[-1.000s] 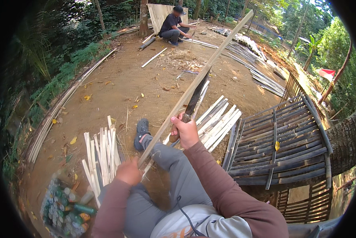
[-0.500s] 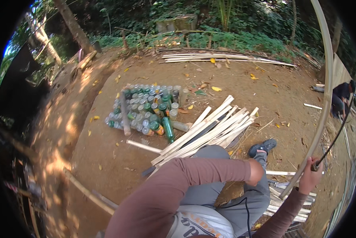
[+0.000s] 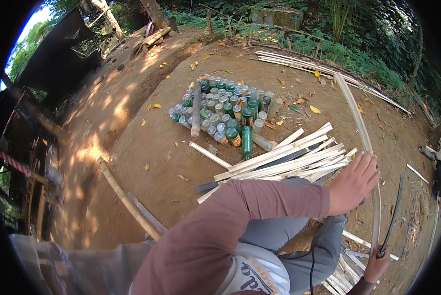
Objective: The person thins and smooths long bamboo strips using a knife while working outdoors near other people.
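Observation:
My left hand [image 3: 354,183] reaches out on a maroon-sleeved arm, its fingers stretched and slightly apart against a long, thin bamboo strip [image 3: 354,110]. The strip curves from the ground far ahead down past my knee. Low at the right, my right hand [image 3: 377,265] is closed on the handle of a dark, slim knife [image 3: 392,211] whose blade points up beside the strip. The strip's lower end comes close to this hand; whether the hand also grips it I cannot tell. My legs in grey trousers [image 3: 304,231] are below.
A pile of split bamboo slats [image 3: 289,157] lies on the dirt ahead of my knee. Behind it stands a cluster of several green and clear bottles [image 3: 220,113] with a short pole [image 3: 196,108] across them. A bamboo pole [image 3: 127,201] lies at left, more slats [image 3: 348,275] at lower right.
My view has swung left from the far work area to the bottles. My left hand has moved right and opened onto the strip; the right hand with the knife has dropped lower.

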Available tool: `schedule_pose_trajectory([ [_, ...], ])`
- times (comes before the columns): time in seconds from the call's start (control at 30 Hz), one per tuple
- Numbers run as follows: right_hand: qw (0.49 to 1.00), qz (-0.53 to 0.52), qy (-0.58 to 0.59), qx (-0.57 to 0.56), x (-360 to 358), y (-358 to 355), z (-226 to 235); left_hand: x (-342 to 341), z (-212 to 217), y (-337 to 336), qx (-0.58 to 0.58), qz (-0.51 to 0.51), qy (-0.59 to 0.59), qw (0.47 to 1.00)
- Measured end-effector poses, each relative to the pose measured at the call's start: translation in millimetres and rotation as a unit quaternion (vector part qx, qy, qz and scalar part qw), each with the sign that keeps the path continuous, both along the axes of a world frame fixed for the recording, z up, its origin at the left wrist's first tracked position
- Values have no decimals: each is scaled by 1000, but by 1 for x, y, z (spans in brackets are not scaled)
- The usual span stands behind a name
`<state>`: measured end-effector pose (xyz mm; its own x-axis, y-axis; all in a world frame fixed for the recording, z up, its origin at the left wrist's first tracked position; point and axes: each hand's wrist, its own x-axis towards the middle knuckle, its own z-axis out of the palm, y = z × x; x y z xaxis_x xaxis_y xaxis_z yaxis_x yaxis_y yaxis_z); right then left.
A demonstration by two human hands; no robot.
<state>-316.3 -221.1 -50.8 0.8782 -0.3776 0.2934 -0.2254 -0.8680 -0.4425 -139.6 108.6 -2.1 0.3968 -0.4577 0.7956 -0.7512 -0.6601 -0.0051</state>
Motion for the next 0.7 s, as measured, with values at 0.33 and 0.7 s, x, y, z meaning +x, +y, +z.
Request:
schedule_pose_trajectory([
  [0.33,970,125,210,18,7,16,32,63,-34,22,376,-197,379,822],
  [0.7,933,-12,112,341,25,-24,9,30,-86,-1,423,-130,545,712],
])
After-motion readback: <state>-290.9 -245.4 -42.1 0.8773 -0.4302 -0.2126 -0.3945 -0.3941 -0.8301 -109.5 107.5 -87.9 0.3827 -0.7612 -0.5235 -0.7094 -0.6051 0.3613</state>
